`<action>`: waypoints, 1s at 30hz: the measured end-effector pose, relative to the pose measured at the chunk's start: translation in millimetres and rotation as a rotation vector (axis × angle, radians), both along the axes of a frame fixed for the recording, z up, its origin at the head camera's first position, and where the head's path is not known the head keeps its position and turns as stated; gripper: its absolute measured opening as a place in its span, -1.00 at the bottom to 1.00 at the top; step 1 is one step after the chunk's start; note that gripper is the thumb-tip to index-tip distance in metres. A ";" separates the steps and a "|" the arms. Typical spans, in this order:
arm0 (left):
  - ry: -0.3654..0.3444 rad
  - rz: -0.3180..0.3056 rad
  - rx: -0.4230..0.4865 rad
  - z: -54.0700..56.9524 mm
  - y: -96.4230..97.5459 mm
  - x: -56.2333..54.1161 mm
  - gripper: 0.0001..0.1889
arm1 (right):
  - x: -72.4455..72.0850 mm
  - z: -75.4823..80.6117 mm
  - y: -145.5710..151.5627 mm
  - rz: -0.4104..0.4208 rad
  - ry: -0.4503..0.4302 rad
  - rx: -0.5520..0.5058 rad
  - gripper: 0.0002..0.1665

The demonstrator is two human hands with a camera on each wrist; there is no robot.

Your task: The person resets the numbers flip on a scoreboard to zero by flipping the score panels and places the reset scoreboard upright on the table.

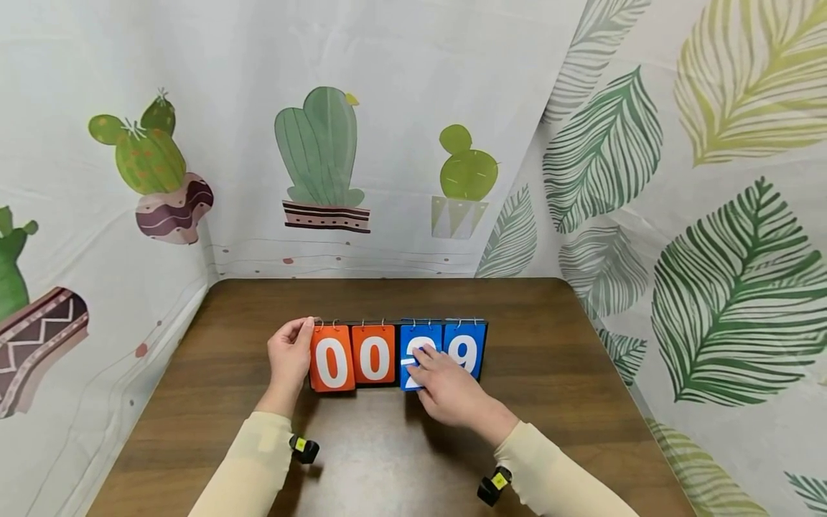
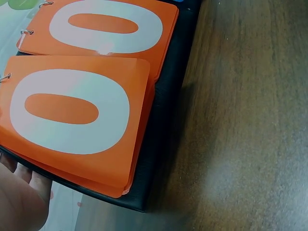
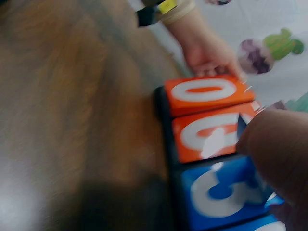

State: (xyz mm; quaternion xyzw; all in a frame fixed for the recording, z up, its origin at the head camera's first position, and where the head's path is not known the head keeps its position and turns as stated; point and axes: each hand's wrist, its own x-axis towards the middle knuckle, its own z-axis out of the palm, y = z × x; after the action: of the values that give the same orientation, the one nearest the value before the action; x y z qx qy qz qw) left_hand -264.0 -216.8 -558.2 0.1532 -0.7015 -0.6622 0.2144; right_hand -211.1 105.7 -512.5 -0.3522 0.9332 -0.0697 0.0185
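Observation:
A black flip scoreboard point(image 1: 397, 355) stands on the table with two orange number cards point(image 1: 332, 359), each showing 0, and two blue ones. My left hand point(image 1: 291, 359) grips the scoreboard's left end, thumb at the top corner and fingers behind the backing. At the left blue number card point(image 1: 408, 347), my right hand point(image 1: 452, 388) pinches the card, its lower edge raised off the card beneath. Fingers cover part of its digit. In the right wrist view, a blue card with a 3 point(image 3: 216, 192) lies under my blurred finger point(image 3: 279, 149). The other blue card point(image 1: 466, 352) shows 9.
The brown wooden table point(image 1: 362, 452) extends around the scoreboard. Behind it hangs a white cloth point(image 1: 400, 143) printed with cacti, and a leaf-patterned cloth point(image 1: 646, 287) hangs on the right. A black wrist camera point(image 1: 494, 486) sits near my right cuff.

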 end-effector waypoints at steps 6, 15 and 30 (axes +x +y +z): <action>-0.012 -0.001 0.000 -0.5 -1.9 0.9 -0.64 | -8.5 -27.4 1.9 0.031 0.130 -0.072 -0.51; -0.050 -0.018 -0.007 -0.6 -2.1 0.5 -0.61 | -21.1 -46.1 -0.3 0.037 0.240 -0.110 -0.72; 0.009 -0.014 0.009 -5.5 -3.9 -3.8 -0.66 | -32.6 -60.3 4.2 0.136 0.341 -0.125 -0.80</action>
State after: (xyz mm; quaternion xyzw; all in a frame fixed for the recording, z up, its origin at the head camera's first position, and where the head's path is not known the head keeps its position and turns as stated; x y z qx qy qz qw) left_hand -267.8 -220.6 -563.7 0.1463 -0.6986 -0.6675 0.2124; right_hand -243.7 109.9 -572.8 -0.4215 0.8907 -0.0652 -0.1573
